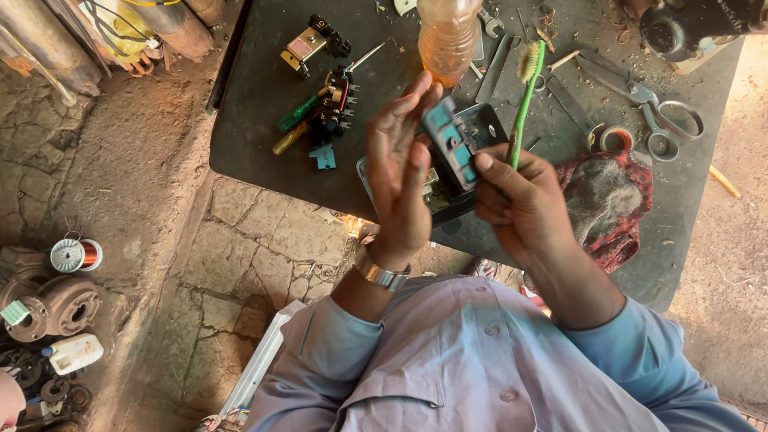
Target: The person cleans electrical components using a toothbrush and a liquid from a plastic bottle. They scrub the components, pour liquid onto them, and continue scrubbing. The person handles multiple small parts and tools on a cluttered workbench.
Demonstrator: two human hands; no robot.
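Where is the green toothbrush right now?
In the head view, the green toothbrush is held in the right hand just right of centre, bristles up near the plastic bottle, beside the small blue part at the left hand.

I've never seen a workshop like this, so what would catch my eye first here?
Probably the two hands at the centre: the left hand steadies a small blue part, while the right hand holds a green toothbrush against it. Just behind them on the dark table stands a bottle of orange liquid, with scissors to the right.

Bottle [449, 13] behind hands (scissors [649, 110] right)
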